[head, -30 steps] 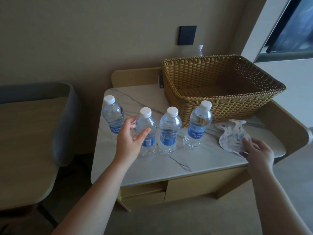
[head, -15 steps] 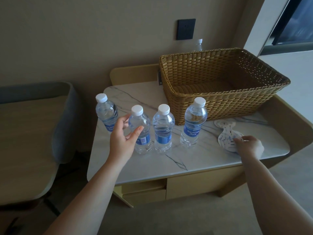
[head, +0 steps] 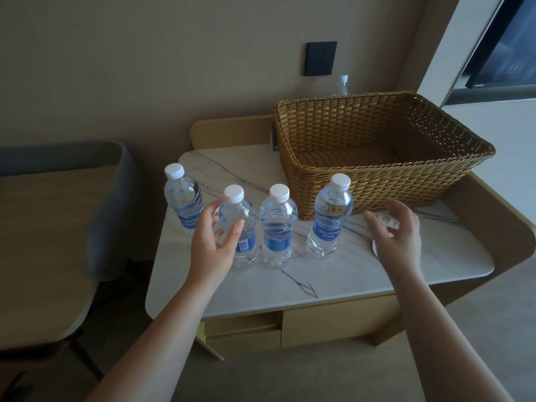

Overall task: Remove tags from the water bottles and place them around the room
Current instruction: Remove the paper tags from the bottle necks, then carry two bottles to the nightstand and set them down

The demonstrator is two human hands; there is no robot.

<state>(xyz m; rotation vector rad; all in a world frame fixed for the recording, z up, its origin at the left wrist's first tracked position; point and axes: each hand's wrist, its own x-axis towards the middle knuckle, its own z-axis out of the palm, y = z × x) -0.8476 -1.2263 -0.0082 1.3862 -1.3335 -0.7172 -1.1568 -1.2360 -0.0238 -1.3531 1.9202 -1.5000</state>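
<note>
At far left, a rounded pale wooden tabletop (head: 37, 242) with a grey padded chair back (head: 113, 204) curving beside it. To its right stands a small side table (head: 290, 288) with a smooth white marble top veined in dark lines and rounded corners, set in a tan wooden frame with drawers below.

Four clear plastic water bottles stand upright in a row on the marble, each ribbed, with a white screw cap and a blue label. The first bottle (head: 183, 198) is farthest left and slightly further back. The left hand (head: 211, 242) is open wide, fingers spread and curved around the second bottle (head: 240, 227), not visibly closed on it. The third bottle (head: 277, 227) stands just beside it, then the fourth bottle (head: 330, 219), near the front of a large rectangular woven wicker basket (head: 377, 181), golden brown.

The right hand (head: 397, 230) hovers open and empty, fingers loosely spread, right of the fourth bottle and over white paper tags (head: 385, 224) lying flat on the marble, mostly hidden. Behind the basket, another capped bottle (head: 342, 85) peeks up below a dark square wall socket (head: 321, 58).
</note>
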